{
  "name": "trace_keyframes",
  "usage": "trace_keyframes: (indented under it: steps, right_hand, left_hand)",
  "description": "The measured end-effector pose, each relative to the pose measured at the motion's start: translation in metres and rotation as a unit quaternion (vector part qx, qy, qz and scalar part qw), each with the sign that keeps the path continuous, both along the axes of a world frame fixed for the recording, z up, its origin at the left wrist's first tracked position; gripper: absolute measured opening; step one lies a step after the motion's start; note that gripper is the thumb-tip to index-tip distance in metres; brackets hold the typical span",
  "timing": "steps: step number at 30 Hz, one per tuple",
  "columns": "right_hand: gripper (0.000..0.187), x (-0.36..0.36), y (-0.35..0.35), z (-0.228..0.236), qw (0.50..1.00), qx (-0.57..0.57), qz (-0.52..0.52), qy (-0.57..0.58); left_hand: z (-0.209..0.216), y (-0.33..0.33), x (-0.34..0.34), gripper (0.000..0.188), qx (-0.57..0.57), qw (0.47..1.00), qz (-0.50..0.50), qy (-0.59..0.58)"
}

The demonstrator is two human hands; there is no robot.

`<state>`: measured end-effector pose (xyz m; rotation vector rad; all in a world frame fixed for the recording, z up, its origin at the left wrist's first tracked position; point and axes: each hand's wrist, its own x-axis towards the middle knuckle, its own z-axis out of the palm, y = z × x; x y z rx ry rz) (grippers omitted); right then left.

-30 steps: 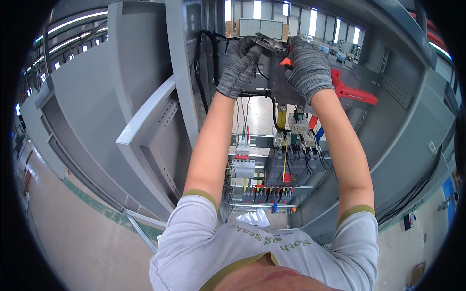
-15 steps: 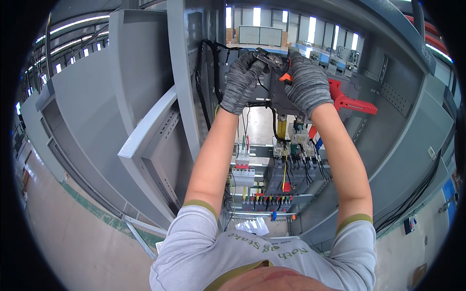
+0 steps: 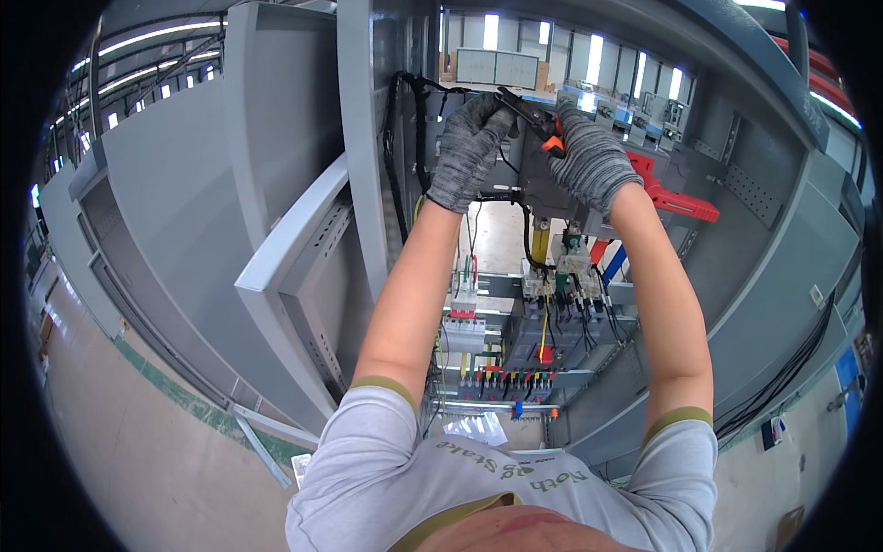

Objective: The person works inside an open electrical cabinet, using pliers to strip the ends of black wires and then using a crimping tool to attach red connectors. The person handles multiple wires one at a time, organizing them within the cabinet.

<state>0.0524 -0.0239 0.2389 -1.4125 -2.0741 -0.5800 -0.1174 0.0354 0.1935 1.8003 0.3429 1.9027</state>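
Note:
Inside a tall grey cabinet, both my hands are raised in grey knit gloves. My right hand [image 3: 594, 153] is wrapped round the orange-and-black handles of crimping pliers [image 3: 532, 117], whose dark head points up and left. Close against that head, my left hand [image 3: 469, 147] has its fingers closed. A thin black wire [image 3: 508, 160] comes out below those fingers; its end is hidden by the glove and the tool. Behind the hands is a dark grey device [image 3: 548, 191], partly covered by my right hand. A red handle [image 3: 682, 204] sticks out to its right.
Black wire harness [image 3: 397, 138] runs up the left post. Below hang small breakers [image 3: 463, 333], a large grey breaker [image 3: 543, 333] with many wires, and a row of coloured terminals [image 3: 506, 381]. An open door [image 3: 285, 244] stands left. Loose black cables [image 3: 782, 368] lie along the right panel.
The pliers have turned so their head points more steeply up and left, showing darker and narrower. My view has shifted slightly, moving the cabinet and hands rightward.

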Motion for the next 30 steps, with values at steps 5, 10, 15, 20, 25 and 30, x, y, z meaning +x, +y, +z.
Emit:
trace_keyframes:
  steps: [5, 10, 15, 20, 25, 30]
  right_hand:
    - [0.045, -0.005, -0.004, 0.000, 0.999, 0.028, -0.026, -0.009]
    - [0.047, -0.007, -0.007, 0.005, 0.999, -0.004, -0.044, -0.018]
    - [0.047, -0.009, -0.006, 0.006, 0.997, -0.013, -0.066, -0.027]
    - [0.038, 0.000, 0.001, 0.002, 1.000, -0.019, 0.010, 0.015]
    - [0.040, 0.010, -0.011, 0.015, 0.926, -0.274, 0.197, 0.168]
    - [0.047, 0.008, -0.011, 0.022, 0.997, 0.075, -0.033, -0.011]
  left_hand:
    - [0.000, 0.000, 0.002, 0.014, -0.010, 1.000, -0.013, -0.010]
    - [-0.003, 0.009, -0.003, 0.018, -0.002, 1.000, -0.004, 0.021]
    - [0.000, 0.005, 0.000, 0.014, 0.005, 1.000, -0.024, -0.001]
    - [0.002, -0.001, 0.004, 0.013, 0.007, 1.000, -0.015, -0.025]
    - [0.003, 0.002, -0.007, 0.016, 0.021, 0.999, -0.029, 0.010]
    - [0.003, -0.002, -0.010, 0.014, 0.041, 0.998, 0.031, 0.022]
